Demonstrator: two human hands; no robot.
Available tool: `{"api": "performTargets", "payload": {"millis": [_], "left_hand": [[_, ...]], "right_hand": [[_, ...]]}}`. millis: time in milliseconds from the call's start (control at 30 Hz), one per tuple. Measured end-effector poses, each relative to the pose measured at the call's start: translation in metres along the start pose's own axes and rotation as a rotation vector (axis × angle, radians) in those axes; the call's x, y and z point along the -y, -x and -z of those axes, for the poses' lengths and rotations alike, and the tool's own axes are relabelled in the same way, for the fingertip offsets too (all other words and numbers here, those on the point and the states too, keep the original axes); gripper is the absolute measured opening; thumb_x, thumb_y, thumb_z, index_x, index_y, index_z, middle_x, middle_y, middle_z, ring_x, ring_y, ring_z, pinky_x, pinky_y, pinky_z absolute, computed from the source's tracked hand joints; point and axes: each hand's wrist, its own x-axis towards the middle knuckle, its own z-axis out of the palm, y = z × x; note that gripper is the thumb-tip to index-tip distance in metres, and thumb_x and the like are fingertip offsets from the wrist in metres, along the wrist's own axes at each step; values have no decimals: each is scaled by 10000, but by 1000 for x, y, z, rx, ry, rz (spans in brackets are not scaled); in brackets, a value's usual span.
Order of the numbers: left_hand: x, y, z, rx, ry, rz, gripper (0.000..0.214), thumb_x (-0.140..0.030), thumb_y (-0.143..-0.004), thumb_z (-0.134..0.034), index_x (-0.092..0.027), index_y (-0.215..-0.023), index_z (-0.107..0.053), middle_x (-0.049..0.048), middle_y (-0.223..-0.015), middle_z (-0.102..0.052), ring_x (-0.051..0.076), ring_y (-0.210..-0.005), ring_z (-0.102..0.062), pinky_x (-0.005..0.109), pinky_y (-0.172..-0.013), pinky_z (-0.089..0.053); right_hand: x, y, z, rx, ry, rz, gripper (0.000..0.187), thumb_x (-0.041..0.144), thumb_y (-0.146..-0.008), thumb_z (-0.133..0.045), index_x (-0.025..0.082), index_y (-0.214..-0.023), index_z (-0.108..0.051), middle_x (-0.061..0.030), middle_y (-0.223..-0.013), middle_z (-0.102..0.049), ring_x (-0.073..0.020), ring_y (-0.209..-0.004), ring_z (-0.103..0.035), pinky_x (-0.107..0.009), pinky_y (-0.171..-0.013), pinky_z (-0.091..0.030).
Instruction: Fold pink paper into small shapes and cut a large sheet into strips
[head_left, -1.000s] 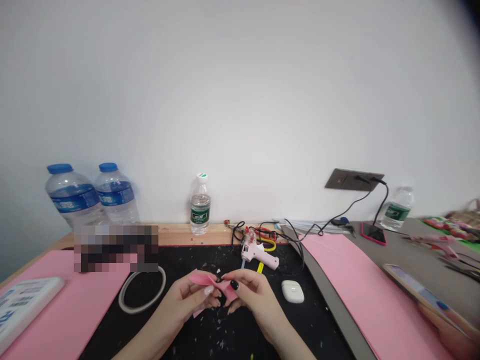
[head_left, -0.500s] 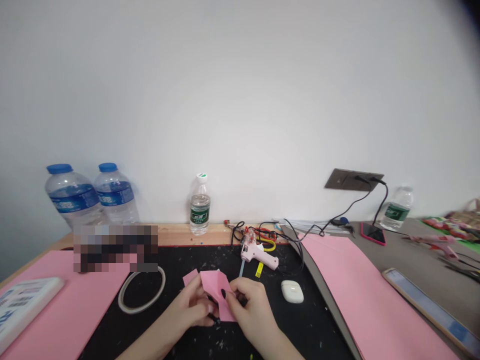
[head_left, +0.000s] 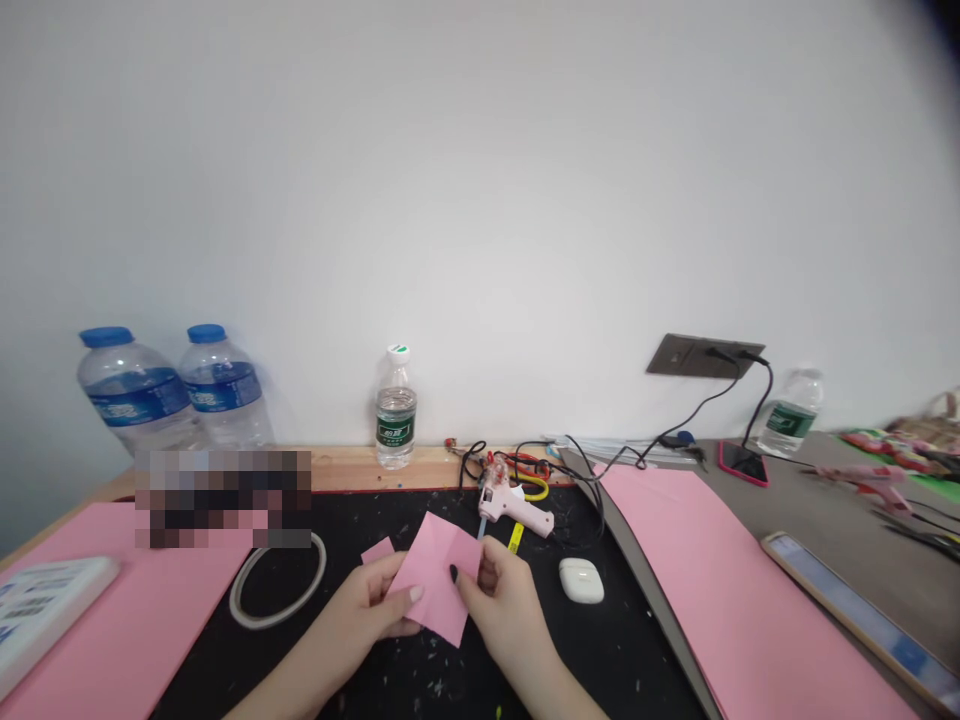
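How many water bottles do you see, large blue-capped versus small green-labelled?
Large blue-capped bottles: 2
Small green-labelled bottles: 2
Total: 4

Bare forearms (head_left: 296,675), black fingernail (head_left: 454,573), white fingernail (head_left: 416,594)

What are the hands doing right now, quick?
Left hand: closed, holding a folded pink sheet by its edge.
Right hand: closed, holding the same pink sheet.
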Motion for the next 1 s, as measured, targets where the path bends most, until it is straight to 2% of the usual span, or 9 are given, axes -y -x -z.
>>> {"api": "performTargets", "payload": {"millis": [100, 233, 300, 433, 533, 633, 800, 1000], "left_hand": [[-1, 0, 2, 9, -49, -40, 311, -362, -718, -626, -211, -987, -666, 25, -803, -679, 210, -793, -617, 294, -689, -509], [-2, 2, 1, 7, -101, -21, 291, -368, -724, -627, -211, -962, -684, 20, -771, -689, 204, -779, -626, 279, -678, -521], [-3, 2, 0, -17, -103, -7, 291, -368, -706, -646, -197, -937, -694, 18, -746, -689, 191, -747, -630, 260, -654, -525], [-6, 2, 0, -112, -65, 32, 329, -385, -649, -692, -155, -885, -702, 14, -628, -673, 151, -596, -625, 218, -557, -513], [-9, 2, 2, -96, 5, 30, 316, -394, -634, -704, -131, -807, -696, 11, -581, -660, 127, -534, -608, 195, -515, -486], [-12, 2, 3, -98, 66, 5, 289, -388, -611, -721, -121, -709, -673, 6, -540, -648, 107, -485, -580, 185, -490, -462], [-16, 5, 0, -117, 130, -26, 232, -342, -615, -726, -124, -650, -655, -8, -516, -623, 92, -466, -549, 183, -486, -444], [-15, 8, 6, -35, 297, -13, 206, -252, -671, -684, -131, -837, -681, 27, -657, -669, 121, -580, -596, 217, -569, -468]], "right_hand": [[1, -4, 4, 36, -113, -50, 130, 94, -662, -542, 163, -768, -510, 15, -651, -557, -118, -549, -512, -201, -482, -375], [4, -6, 8, 92, -128, -88, 37, 173, -704, -550, 142, -685, -544, 34, -550, -506, -99, -464, -475, -198, -430, -367], [5, -7, 10, 114, -157, -131, 126, 239, -721, -561, 136, -651, -541, 34, -515, -500, -102, -433, -484, -210, -414, -393], [3, -9, 12, 175, -297, -198, 254, 368, -716, -605, 121, -715, -546, 8, -500, -566, -116, -398, -533, -224, -399, -435], [1, -10, 14, 223, -397, -209, 305, 405, -722, -613, 108, -757, -554, -9, -476, -589, -115, -373, -548, -197, -376, -424], [-1, -10, 16, 273, -470, -209, 310, 404, -734, -615, 100, -769, -564, -19, -468, -596, -108, -361, -550, -179, -366, -418], [1, -11, 20, 302, -546, -201, 278, 359, -751, -619, 82, -746, -594, -38, -498, -609, -86, -347, -531, -166, -358, -409], [9, -8, 25, 335, -688, -250, 228, 233, -735, -630, 75, -899, -616, -64, -582, -650, -110, -448, -598, -208, -466, -478]]}}
